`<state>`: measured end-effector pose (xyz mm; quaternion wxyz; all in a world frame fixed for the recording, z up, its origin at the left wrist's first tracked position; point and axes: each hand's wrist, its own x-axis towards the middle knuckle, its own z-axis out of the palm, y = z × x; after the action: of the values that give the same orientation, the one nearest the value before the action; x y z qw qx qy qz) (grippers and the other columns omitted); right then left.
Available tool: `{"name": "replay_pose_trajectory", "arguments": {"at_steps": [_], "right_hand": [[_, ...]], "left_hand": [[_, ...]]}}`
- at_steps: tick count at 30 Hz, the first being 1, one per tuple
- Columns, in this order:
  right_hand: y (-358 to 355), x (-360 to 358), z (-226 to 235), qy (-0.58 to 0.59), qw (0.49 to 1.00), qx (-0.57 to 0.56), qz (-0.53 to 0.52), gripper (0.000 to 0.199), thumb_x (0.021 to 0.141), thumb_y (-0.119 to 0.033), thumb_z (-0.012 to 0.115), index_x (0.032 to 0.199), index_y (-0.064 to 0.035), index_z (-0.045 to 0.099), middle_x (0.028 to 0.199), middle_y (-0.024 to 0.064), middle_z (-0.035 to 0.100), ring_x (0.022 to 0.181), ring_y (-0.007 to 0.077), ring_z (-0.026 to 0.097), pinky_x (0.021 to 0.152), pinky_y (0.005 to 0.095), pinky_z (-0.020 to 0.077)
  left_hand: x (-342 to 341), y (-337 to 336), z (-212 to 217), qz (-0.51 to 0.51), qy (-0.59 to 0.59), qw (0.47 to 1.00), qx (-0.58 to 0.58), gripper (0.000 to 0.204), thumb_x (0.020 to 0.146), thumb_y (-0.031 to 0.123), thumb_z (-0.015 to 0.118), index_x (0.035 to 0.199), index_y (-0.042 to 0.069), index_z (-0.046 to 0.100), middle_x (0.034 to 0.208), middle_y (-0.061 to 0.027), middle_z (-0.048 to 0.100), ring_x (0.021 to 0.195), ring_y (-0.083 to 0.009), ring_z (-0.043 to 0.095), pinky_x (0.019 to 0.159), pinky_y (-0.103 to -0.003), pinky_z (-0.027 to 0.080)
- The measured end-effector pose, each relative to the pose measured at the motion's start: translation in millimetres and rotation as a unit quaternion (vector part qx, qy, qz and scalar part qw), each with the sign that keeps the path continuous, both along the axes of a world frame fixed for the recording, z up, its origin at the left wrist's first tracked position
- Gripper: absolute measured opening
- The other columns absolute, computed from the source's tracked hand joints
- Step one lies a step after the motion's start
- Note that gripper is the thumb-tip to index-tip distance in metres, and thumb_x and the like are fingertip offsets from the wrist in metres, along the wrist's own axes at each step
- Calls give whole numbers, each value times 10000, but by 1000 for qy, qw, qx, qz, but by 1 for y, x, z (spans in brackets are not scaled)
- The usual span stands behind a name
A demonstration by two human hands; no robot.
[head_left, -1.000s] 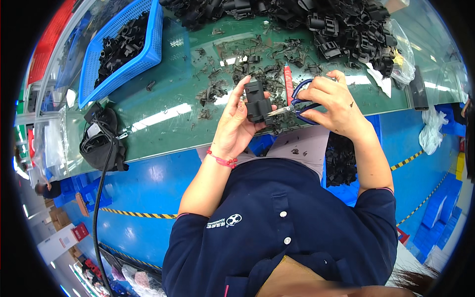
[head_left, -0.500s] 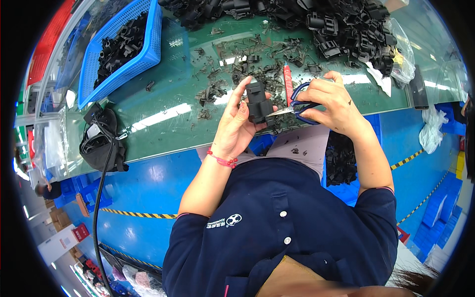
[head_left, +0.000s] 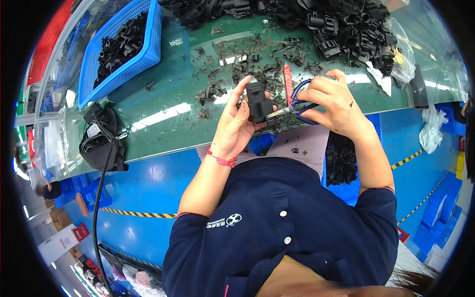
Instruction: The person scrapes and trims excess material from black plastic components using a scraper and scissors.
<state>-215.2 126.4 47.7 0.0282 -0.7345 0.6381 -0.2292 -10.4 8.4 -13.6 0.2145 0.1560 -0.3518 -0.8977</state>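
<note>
Glossy blue floor point(head_left: 143, 190), black-and-yellow striped tape point(head_left: 138, 214), green tabletop point(head_left: 175, 86), white light reflections point(head_left: 162, 116)

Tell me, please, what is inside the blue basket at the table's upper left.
The blue basket holds a heap of black parts. Only the upper ones show; whatever lies beneath them, including the basket's bottom, is covered and cannot be seen.

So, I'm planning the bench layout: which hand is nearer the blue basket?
Left. The left hand, holding a black part, is to the lower right of the blue basket; the right hand, holding scissors, is farther right.
</note>
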Motion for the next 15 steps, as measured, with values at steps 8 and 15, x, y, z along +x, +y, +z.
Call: {"name": "replay_pose_trajectory", "arguments": {"at_steps": [8, 15], "right_hand": [[0, -2, -5, -24, 1000, 17, 8, 263, 682, -206, 719, 906, -129, 605, 777, 5, 526, 794, 185, 542, 861, 402, 330], [1, -3, -4, -69, 998, -5, -11, 289, 670, -208, 725, 921, -124, 609, 785, 13, 535, 778, 191, 531, 848, 373, 324]], "left_hand": [[-2, 2, 3, 0, -26, 1000, -15, 757, 827, 439, 594, 1412, 196, 179, 1223, -131, 483, 1059, -288, 552, 835, -416, 507], [-1, 0, 0, 1, -18, 1000, -5, 758, 827, 434, 598, 1412, 200, 177, 1216, -130, 484, 1056, -281, 553, 831, -417, 510]]}}
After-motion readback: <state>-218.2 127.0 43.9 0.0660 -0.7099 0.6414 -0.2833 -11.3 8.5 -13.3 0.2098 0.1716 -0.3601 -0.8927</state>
